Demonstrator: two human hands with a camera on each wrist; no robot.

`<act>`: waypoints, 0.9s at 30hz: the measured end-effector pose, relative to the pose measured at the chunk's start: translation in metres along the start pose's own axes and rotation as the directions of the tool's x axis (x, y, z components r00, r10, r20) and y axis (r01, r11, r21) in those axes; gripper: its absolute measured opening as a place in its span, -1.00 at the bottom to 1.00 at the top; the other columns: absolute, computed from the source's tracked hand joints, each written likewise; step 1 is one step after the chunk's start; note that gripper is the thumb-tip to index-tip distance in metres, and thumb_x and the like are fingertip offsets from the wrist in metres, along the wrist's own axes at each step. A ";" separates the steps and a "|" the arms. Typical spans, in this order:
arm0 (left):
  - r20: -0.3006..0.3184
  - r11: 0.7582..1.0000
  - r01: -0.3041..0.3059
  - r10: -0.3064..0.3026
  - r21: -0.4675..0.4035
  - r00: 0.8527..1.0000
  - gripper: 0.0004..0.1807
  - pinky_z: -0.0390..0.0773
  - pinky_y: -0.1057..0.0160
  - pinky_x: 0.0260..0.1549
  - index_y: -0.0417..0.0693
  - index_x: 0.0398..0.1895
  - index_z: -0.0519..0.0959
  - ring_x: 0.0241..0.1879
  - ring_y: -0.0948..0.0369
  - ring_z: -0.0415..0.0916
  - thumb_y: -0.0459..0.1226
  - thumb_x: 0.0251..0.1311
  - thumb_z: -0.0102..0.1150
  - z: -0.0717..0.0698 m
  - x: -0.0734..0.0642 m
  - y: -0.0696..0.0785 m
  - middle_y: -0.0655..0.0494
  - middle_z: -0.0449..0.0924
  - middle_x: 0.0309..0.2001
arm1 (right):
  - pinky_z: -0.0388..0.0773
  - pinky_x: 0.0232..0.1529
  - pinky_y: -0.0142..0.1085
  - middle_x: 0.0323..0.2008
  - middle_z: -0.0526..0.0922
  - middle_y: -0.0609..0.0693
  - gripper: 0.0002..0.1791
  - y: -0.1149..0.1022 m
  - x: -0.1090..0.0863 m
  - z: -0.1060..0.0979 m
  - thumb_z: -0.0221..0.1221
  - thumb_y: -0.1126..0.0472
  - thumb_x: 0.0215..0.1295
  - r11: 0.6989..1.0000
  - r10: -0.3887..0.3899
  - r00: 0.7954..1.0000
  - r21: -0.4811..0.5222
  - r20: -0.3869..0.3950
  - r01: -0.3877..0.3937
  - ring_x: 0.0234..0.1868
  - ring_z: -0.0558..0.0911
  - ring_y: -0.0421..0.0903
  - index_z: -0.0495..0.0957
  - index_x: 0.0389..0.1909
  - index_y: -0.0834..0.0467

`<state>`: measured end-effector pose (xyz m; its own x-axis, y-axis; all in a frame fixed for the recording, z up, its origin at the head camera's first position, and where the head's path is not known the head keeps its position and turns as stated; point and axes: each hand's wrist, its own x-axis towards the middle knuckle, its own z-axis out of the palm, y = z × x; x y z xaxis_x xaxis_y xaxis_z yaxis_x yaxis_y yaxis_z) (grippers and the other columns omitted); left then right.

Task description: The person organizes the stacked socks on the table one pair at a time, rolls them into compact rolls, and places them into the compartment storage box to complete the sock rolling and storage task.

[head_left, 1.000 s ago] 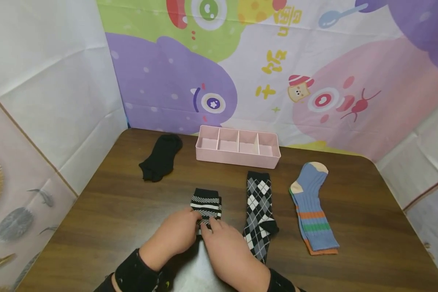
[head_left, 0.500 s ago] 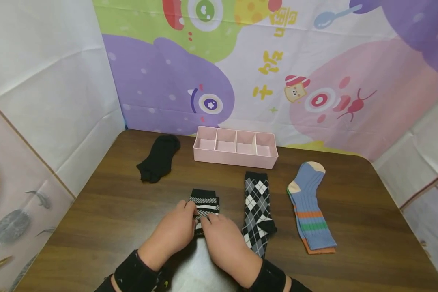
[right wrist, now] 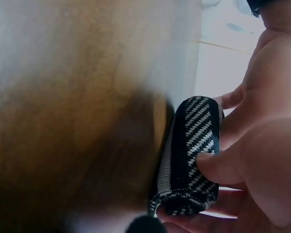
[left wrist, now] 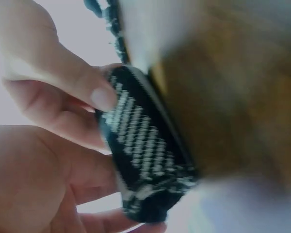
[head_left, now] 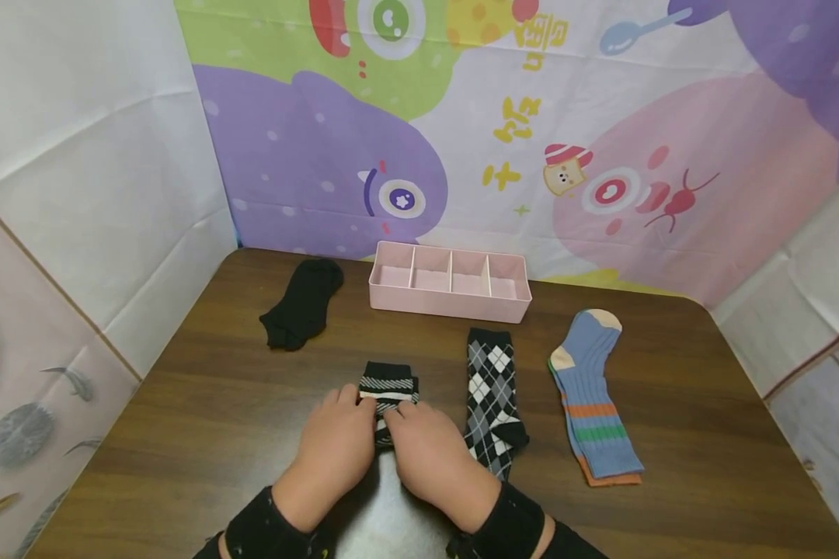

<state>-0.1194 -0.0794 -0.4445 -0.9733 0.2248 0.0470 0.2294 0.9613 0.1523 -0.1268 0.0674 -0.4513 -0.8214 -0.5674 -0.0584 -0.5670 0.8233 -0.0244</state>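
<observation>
A black-and-white striped sock (head_left: 386, 383) lies on the table in front of me, its near end rolled into a thick bundle. My left hand (head_left: 339, 439) holds the roll from the left, and my right hand (head_left: 435, 456) grips it from the right, close beside the left. In the left wrist view a thumb presses on the patterned roll (left wrist: 140, 133), with fingers around its other side. From the right wrist, the rolled sock (right wrist: 199, 128) also shows a thumb against it and fingers behind. In the head view the hands cover the roll's near part.
An argyle sock (head_left: 491, 388) lies just right of my right hand, with a blue striped pair of socks (head_left: 597, 404) farther right. Black socks (head_left: 304, 304) lie at the back left. A pink box with several compartments (head_left: 447, 301) stands at the table's back edge.
The left hand's fingers have moved forward along the sock's left side, while the right hand has shifted slightly. Both hands keep hold of the striped sock. The head view has moved a little.
</observation>
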 end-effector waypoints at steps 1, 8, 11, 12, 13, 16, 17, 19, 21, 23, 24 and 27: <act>0.006 1.000 -0.005 0.005 0.016 1.000 -0.74 0.47 -0.08 -0.09 -0.15 -0.06 0.65 -0.03 -0.07 0.40 -0.22 0.36 0.06 -0.002 -0.001 0.001 -0.12 0.49 -0.04 | 0.52 0.06 -0.17 0.03 0.57 0.05 -0.59 0.000 0.000 0.000 0.11 0.23 0.33 1.000 -0.002 1.000 0.003 0.001 0.002 0.02 0.55 -0.02 0.51 0.20 0.14; 0.046 0.996 -0.081 0.079 0.048 0.996 -0.74 0.52 -0.06 -0.09 -0.17 -0.07 0.61 -0.08 -0.04 0.54 -0.31 0.18 0.15 -0.009 -0.003 0.003 -0.06 0.62 -0.08 | 0.54 0.01 -0.18 0.07 0.55 0.03 -0.52 0.005 0.004 0.000 0.15 0.23 0.25 0.999 0.010 1.000 0.034 0.024 -0.011 0.05 0.53 -0.02 0.50 0.22 0.14; 0.056 0.997 -0.075 0.074 0.012 0.996 -0.73 0.54 -0.08 -0.11 -0.11 -0.01 0.57 -0.10 -0.04 0.58 -0.34 0.22 0.13 -0.008 -0.001 0.002 -0.06 0.64 -0.06 | 0.54 0.02 -0.18 0.09 0.55 0.03 -0.52 0.006 0.005 -0.001 0.16 0.21 0.26 0.999 0.012 0.999 0.039 0.030 -0.013 0.06 0.53 -0.02 0.49 0.22 0.14; 0.058 0.997 -0.076 0.076 0.003 0.995 -0.73 0.54 -0.08 -0.12 -0.10 0.00 0.57 -0.11 -0.05 0.58 -0.34 0.22 0.13 -0.008 -0.001 0.002 -0.06 0.64 -0.07 | 0.54 0.02 -0.18 0.09 0.55 0.03 -0.52 0.007 0.005 -0.001 0.16 0.21 0.26 0.999 0.012 0.999 0.040 0.031 -0.013 0.07 0.53 -0.02 0.49 0.22 0.14; 0.061 0.997 -0.076 0.076 -0.002 0.995 -0.72 0.54 -0.08 -0.12 -0.08 0.01 0.56 -0.12 -0.05 0.58 -0.35 0.23 0.12 -0.008 0.000 0.001 -0.06 0.63 -0.07 | 0.53 0.03 -0.17 0.09 0.55 0.03 -0.52 0.006 0.006 -0.002 0.15 0.21 0.26 0.999 0.013 0.999 0.040 0.032 -0.014 0.07 0.52 -0.02 0.49 0.23 0.14; 0.062 0.996 -0.085 0.086 -0.015 0.994 -0.71 0.56 -0.08 -0.15 -0.08 -0.01 0.58 -0.14 -0.05 0.58 -0.36 0.19 0.15 -0.008 0.002 -0.001 -0.07 0.63 -0.10 | 0.53 0.02 -0.17 0.09 0.55 0.03 -0.55 0.006 0.006 -0.003 0.12 0.19 0.31 0.999 0.018 1.000 0.050 0.025 -0.019 0.07 0.52 -0.01 0.49 0.22 0.14; 0.058 0.996 -0.090 0.091 -0.019 0.994 -0.71 0.56 -0.07 -0.16 -0.08 -0.02 0.58 -0.16 -0.04 0.59 -0.36 0.17 0.16 -0.008 0.003 -0.002 -0.07 0.63 -0.12 | 0.54 0.01 -0.16 0.08 0.55 0.02 -0.57 0.006 0.006 -0.003 0.10 0.19 0.34 0.998 0.020 1.000 0.056 0.018 -0.021 0.06 0.52 -0.02 0.50 0.22 0.14; 0.052 0.995 -0.097 0.098 -0.023 0.994 -0.70 0.57 -0.06 -0.19 -0.10 -0.04 0.59 -0.20 -0.04 0.58 -0.37 0.11 0.20 -0.008 0.005 -0.005 -0.08 0.63 -0.15 | 0.55 -0.02 -0.16 0.06 0.56 0.02 -0.60 0.006 0.006 -0.002 0.06 0.17 0.39 0.997 0.020 1.000 0.069 0.001 -0.020 0.04 0.53 -0.02 0.50 0.21 0.14; 0.044 0.994 -0.108 0.110 -0.027 0.993 -0.70 0.57 -0.04 -0.20 -0.11 -0.08 0.60 -0.23 -0.04 0.58 -0.38 0.07 0.22 -0.008 0.006 -0.007 -0.09 0.63 -0.19 | 0.55 -0.03 -0.16 0.04 0.56 0.02 -0.62 0.007 0.006 -0.002 0.03 0.14 0.43 0.996 0.019 1.000 0.084 -0.012 -0.018 0.02 0.53 -0.02 0.51 0.20 0.14; 0.042 0.992 -0.119 0.121 -0.034 0.992 -0.71 0.57 -0.02 -0.19 -0.12 -0.10 0.61 -0.24 -0.03 0.57 -0.39 0.04 0.24 -0.008 0.008 -0.008 -0.08 0.62 -0.22 | 0.54 -0.02 -0.17 0.04 0.56 0.02 -0.61 0.008 0.006 -0.001 0.02 0.12 0.44 0.995 0.019 1.000 0.101 -0.015 -0.018 0.03 0.52 -0.03 0.50 0.20 0.14; 0.046 0.991 -0.124 0.126 -0.039 0.991 -0.71 0.57 -0.01 -0.17 -0.12 -0.11 0.62 -0.23 -0.03 0.57 -0.39 0.04 0.25 -0.009 0.009 -0.009 -0.08 0.62 -0.22 | 0.54 -0.01 -0.17 0.04 0.55 0.02 -0.61 0.009 0.006 -0.001 0.03 0.11 0.45 0.994 0.020 1.000 0.111 -0.015 -0.018 0.03 0.52 -0.03 0.50 0.21 0.14; 0.072 0.990 -0.136 0.139 -0.045 0.988 -0.71 0.56 -0.01 -0.09 -0.13 -0.09 0.62 -0.16 -0.03 0.57 -0.38 0.06 0.25 -0.010 0.012 -0.010 -0.07 0.63 -0.19 | 0.52 0.00 -0.18 0.06 0.54 0.02 -0.58 0.011 0.004 0.000 0.04 0.09 0.44 0.992 0.021 1.000 0.123 -0.023 -0.018 0.03 0.50 -0.03 0.49 0.24 0.13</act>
<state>-0.1332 -0.0877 -0.4355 -0.9303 0.3667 -0.0037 0.3594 0.9139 0.1889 -0.1364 0.0740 -0.4517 -0.8341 -0.5504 -0.0364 -0.5405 0.8287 -0.1455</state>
